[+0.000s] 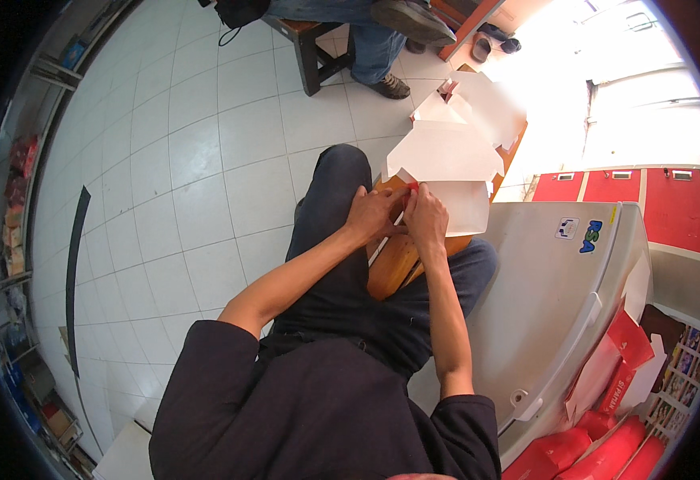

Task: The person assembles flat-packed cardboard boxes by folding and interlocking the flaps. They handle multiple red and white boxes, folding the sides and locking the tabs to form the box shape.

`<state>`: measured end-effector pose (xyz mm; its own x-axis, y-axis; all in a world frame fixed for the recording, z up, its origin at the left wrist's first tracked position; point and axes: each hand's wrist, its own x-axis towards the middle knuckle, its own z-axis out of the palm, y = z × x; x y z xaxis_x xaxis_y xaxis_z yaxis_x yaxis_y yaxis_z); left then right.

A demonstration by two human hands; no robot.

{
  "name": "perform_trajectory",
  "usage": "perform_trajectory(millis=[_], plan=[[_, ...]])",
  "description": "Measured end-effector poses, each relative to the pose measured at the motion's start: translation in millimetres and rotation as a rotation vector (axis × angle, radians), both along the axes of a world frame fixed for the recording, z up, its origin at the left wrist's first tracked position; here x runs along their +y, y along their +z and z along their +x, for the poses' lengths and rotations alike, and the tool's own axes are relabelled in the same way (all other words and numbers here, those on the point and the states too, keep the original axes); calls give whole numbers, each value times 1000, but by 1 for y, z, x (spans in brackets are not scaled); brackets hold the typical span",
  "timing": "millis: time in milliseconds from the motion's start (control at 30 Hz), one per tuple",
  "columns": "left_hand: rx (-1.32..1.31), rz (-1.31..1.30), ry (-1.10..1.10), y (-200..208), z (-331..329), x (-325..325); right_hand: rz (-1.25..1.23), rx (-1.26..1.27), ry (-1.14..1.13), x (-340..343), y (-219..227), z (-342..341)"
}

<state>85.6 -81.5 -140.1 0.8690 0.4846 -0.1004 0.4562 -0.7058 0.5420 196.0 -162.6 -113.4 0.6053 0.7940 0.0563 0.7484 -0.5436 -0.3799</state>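
White cartons [446, 152] crowd the wooden bench [388, 276] near a fridge [534, 272].

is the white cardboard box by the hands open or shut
Open: the white cardboard box has its broad white panel spread outward, not folded over, beside the left hand and right hand.

Red bit [412, 186] between left hand [372, 214] and right hand [427, 214]: mostly covered, grip unclear. Far white sheet [503, 114]: blurred. Seated person [374, 54]: cut off by top edge. Red packages [548, 457]: cropped by lower edge. Shelf goods [15, 232]: too small.
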Motion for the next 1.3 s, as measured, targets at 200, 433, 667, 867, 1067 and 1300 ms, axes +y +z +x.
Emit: perform_trajectory(millis=[200,433,667,867,1067,1300], plan=[[-170,246,-118,-35,6,-4,10,66,24,-9,0,2],[-408,-132,-45,-50,14,1,48,149,93,-28,34,-9],[-509,-171,-90,-28,11,0,58,105,186,-68,23,-1],[-325,-227,-61,-13,6,1,282,77,18,-63,34,-5],[-254,-224,-96,10,2,-4,301,-146,-464,-66,19,66],[-195,-238,-106,-1,3,-2,69,38,-487,-79,-3,101]])
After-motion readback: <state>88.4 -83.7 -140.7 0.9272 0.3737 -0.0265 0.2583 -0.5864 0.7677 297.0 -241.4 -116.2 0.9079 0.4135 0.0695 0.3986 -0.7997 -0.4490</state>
